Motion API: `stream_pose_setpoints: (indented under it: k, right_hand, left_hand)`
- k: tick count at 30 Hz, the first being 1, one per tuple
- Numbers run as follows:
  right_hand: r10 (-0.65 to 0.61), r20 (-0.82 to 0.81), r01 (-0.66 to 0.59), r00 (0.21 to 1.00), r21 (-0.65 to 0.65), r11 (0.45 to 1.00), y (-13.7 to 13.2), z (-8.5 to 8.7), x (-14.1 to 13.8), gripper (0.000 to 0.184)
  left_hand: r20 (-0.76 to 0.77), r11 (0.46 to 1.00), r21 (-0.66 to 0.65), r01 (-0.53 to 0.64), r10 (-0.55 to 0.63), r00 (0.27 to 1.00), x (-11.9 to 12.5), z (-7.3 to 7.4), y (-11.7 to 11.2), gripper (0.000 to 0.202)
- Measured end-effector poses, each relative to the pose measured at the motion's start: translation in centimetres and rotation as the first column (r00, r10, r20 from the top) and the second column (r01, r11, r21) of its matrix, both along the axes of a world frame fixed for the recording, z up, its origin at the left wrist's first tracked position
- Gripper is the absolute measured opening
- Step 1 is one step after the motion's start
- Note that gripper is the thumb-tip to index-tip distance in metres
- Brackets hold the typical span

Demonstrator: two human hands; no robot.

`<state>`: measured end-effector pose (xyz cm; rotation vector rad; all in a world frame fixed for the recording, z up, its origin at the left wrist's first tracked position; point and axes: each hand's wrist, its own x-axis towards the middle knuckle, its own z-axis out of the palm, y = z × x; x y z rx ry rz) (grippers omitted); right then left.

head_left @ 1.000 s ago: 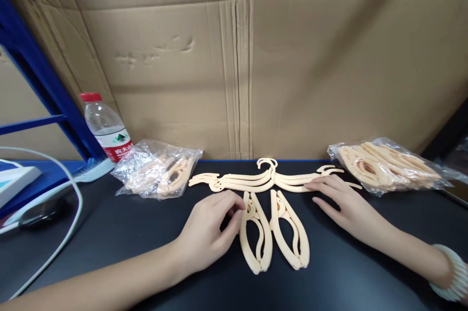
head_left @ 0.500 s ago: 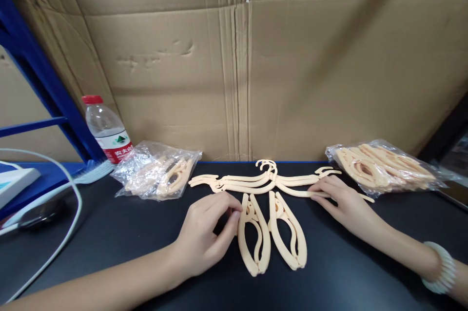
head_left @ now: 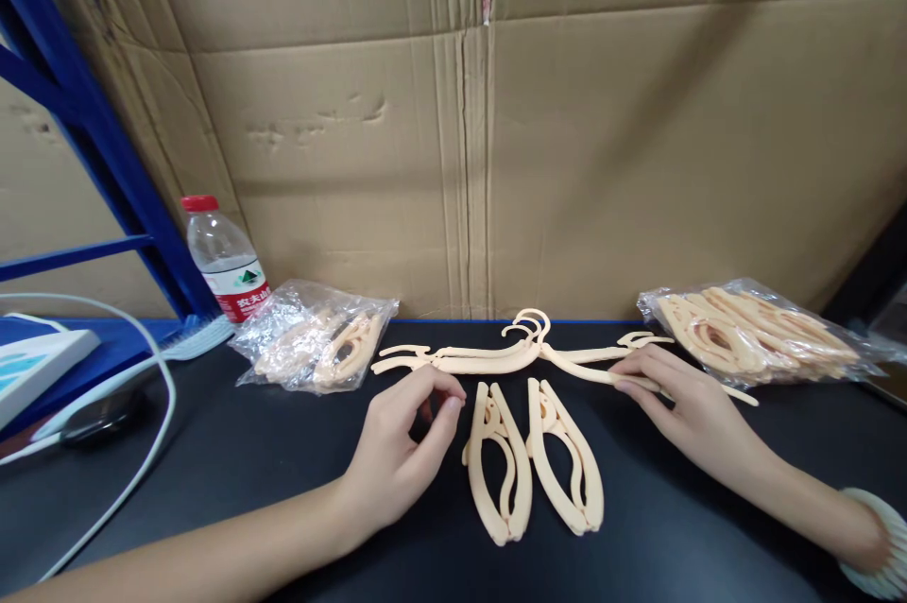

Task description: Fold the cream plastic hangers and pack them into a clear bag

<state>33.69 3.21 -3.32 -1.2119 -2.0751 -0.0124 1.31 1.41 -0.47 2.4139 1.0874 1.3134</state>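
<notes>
Two folded peach plastic hangers (head_left: 535, 461) lie side by side on the black table (head_left: 283, 452). Behind them lie several unfolded peach hangers (head_left: 496, 355), stacked with their hooks at the middle. My left hand (head_left: 403, 452) rests on the table just left of the folded pair, fingers curled with thumb and forefinger close together and nothing visible between them. My right hand (head_left: 684, 400) has its fingertips laid on the right arm of one unfolded hanger (head_left: 588, 370), which slants out of the stack toward me.
A clear bag of hangers (head_left: 318, 346) lies at the left and a fuller bag of hangers (head_left: 758, 331) at the right. A water bottle (head_left: 227, 258), a white cable (head_left: 142, 433), a blue rack (head_left: 85, 140) and a white box (head_left: 35, 367) are at the left. A cardboard wall (head_left: 496, 140) stands behind.
My right hand has dragged the right arm of one unfolded hanger toward me, skewing it out of the stack. My left hand has drawn slightly away from the folded hangers.
</notes>
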Motion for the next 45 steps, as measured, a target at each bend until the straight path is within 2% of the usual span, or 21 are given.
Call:
stream_pose_setpoints:
  k: [11, 14, 18, 22, 27, 31, 39, 42, 45]
  right_hand:
    - [-0.03, -0.024, 0.031, 0.999, 0.045, 0.998, -0.2, 0.4, -0.4, 0.015]
    - [-0.051, -0.039, 0.054, 0.998, 0.097, 0.994, -0.4, 0.4, -0.5, 0.016]
    - [-0.113, -0.107, 0.131, 0.988, 0.185, 0.974, -0.5, 0.7, -0.4, 0.016]
    - [-0.163, -0.165, 0.203, 0.973, 0.263, 0.943, -0.7, 1.0, -0.3, 0.013]
    - [-0.128, -0.161, 0.179, 0.979, 0.364, 0.914, -1.0, 0.9, -0.6, 0.008]
    - [-0.119, -0.093, 0.148, 0.989, 0.426, 0.893, -1.4, 0.8, -1.0, 0.01]
    - [-0.102, -0.032, 0.105, 0.994, 0.462, 0.881, -1.9, 1.0, -1.5, 0.013]
    - [-0.099, -0.015, 0.094, 0.995, 0.465, 0.881, -2.0, 1.0, -1.6, 0.012]
    - [-0.076, 0.01, 0.062, 0.997, 0.485, 0.873, -2.0, 1.0, -1.5, 0.011]
  left_hand:
    - [-0.009, 0.995, -0.094, -0.029, 0.028, 1.0, 0.0, -0.3, 0.1, 0.013]
    - [-0.015, 0.991, -0.131, -0.016, 0.014, 1.0, 0.0, -0.4, 0.1, 0.011]
    - [0.061, 0.972, -0.231, 0.038, -0.025, 0.998, 0.2, -0.2, 0.3, 0.014]
    - [0.205, 0.934, -0.354, 0.054, 0.021, 0.979, 0.4, -0.1, 0.5, 0.02]
    - [0.346, 0.895, -0.436, 0.097, 0.068, 0.936, 0.5, -0.2, 0.5, 0.041]
    - [0.406, 0.895, -0.434, 0.106, 0.09, 0.91, 0.4, -0.7, 0.4, 0.054]
    - [0.409, 0.879, -0.459, 0.126, 0.083, 0.909, 0.7, -0.3, 0.2, 0.057]
    - [0.406, 0.874, -0.45, 0.182, 0.019, 0.914, 1.0, -0.1, 0.0, 0.059]
    - [0.362, 0.864, -0.463, 0.199, -0.021, 0.932, 0.8, -0.1, 0.1, 0.047]
